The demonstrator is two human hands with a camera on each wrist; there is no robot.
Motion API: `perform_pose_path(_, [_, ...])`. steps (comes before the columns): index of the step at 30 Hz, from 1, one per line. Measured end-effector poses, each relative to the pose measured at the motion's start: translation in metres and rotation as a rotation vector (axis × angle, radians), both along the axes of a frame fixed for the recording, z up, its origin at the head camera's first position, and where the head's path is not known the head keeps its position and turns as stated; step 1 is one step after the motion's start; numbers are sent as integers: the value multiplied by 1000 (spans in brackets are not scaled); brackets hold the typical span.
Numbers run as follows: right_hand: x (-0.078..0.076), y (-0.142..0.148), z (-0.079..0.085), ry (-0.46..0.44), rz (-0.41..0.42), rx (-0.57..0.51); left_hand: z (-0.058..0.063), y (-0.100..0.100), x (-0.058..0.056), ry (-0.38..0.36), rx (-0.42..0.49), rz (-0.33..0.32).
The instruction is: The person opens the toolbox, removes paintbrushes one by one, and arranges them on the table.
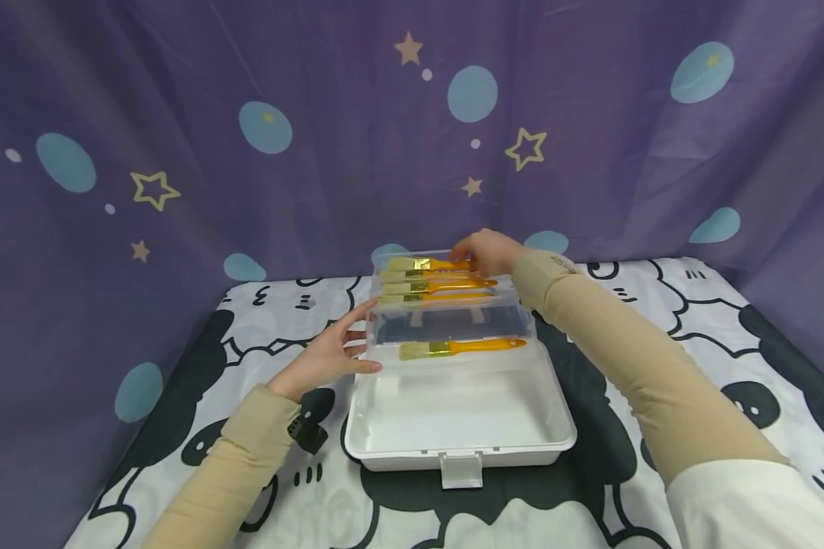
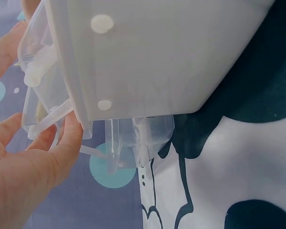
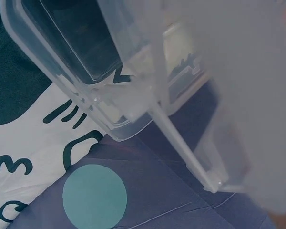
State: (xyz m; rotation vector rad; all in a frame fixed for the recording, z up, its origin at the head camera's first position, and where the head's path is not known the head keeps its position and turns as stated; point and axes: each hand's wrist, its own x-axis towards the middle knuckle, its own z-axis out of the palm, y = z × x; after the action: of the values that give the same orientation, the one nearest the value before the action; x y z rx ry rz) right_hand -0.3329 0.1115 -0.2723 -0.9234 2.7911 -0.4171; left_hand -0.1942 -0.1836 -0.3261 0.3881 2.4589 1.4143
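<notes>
Purple curtain fabric [image 1: 343, 152] printed with stars and blue ovals hangs behind a white-and-black cartoon-print cloth [image 1: 535, 530]. From where I stand, the right hand [image 1: 490, 253] seems to pinch the handle end of the farthest brush [image 1: 422, 264], a flat paintbrush with pale bristles, a gold ferrule and an orange handle, lying in the raised rear tier of clear plastic trays [image 1: 453, 326]. Just nearer, a similar orange-handled paintbrush [image 1: 439, 287] lies parallel to it. Lower down, a separate orange-handled paintbrush [image 1: 463, 348] lies crosswise near the back of the white rectangular plastic box [image 1: 460, 412]; whether it is in a clear tray, I can't tell.

I'd judge the work partway along: trays are spread and brushes are lined up, but the box is not yet closed, its white latch [image 1: 461, 470] hanging loose. I can't say whether brushes are going in or out.

The right arm reaches far forward, hand bent downward. The left hand [image 1: 326, 352] grips nothing, fingers spread against the trays' side, thumb at the box's edge.
</notes>
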Motion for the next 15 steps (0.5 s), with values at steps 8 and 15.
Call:
perform_pose_path(8, [1,1,4,39,9,-7,2,1,-2,-1,3,-10])
perform_pose_path(15, [4,-1,5,56,16,-19,0,2,-1,-16,6,-12])
